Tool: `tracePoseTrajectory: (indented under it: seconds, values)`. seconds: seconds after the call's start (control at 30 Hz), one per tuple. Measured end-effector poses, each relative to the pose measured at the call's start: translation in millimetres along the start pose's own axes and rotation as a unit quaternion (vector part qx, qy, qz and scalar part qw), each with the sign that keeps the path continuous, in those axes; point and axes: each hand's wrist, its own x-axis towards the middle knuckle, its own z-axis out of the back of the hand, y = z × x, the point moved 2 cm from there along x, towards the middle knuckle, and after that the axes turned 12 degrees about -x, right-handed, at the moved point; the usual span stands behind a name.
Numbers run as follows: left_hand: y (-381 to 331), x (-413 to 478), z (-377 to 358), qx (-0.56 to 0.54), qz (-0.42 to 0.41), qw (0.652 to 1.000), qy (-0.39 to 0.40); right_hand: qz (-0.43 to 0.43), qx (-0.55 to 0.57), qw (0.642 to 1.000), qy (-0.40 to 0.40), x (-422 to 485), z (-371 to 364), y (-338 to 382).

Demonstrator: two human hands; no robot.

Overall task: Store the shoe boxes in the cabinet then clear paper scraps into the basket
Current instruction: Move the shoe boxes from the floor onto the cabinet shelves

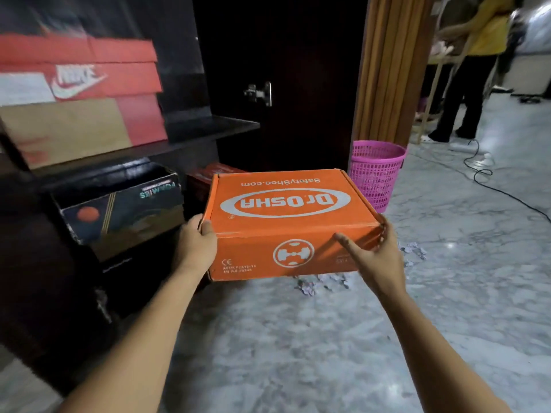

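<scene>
I hold an orange shoe box [283,210] with white "Dr.OSHA" print in the air above the floor. My left hand [198,239] grips its near left corner, thumb on the lid. My right hand [372,257] clasps the near right corner, thumb across the front face. The dark cabinet [190,135] stands open on the left. Its upper shelf carries a stack of red shoe boxes [89,84]. A dark shoe box [119,210] sits on the lower shelf, with a dark red box [202,177] behind it. Paper scraps [316,286] lie on the floor under the orange box. A pink basket [375,174] stands beyond it.
The floor is grey marble [298,353]. A black cable [492,180] runs across it at the right. Wooden slats [387,70] rise behind the basket. A person in a yellow top [477,55] stands at the far right. The cabinet door [286,84] stands open behind the orange box.
</scene>
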Motion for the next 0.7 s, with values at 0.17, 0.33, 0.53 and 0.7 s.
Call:
tracePoseTrajectory:
  seconds: [0.17, 0.33, 0.53, 0.7]
  values:
    - [-83.6, 29.1, 41.8, 0.014, -0.093, 0.992, -0.079, 0.061, 0.049, 0.997, -0.022, 51.1, 6.0, 73.9]
    - [-159.7, 56.1, 83.4, -0.027, -0.165, 0.975, -0.145, 0.118, 0.089, 0.989, -0.032, 94.5, -5.9, 151.9]
    - [-218.9, 83.0, 127.4, -0.004, -0.218, 0.936, -0.275, 0.177, 0.138, 0.974, -0.021, 148.6, -37.6, 242.6]
    - [-254.1, 113.6, 152.5, -0.017, -0.244, 0.917, -0.315, 0.19, 0.164, 0.968, 0.01, 189.7, -63.1, 312.2]
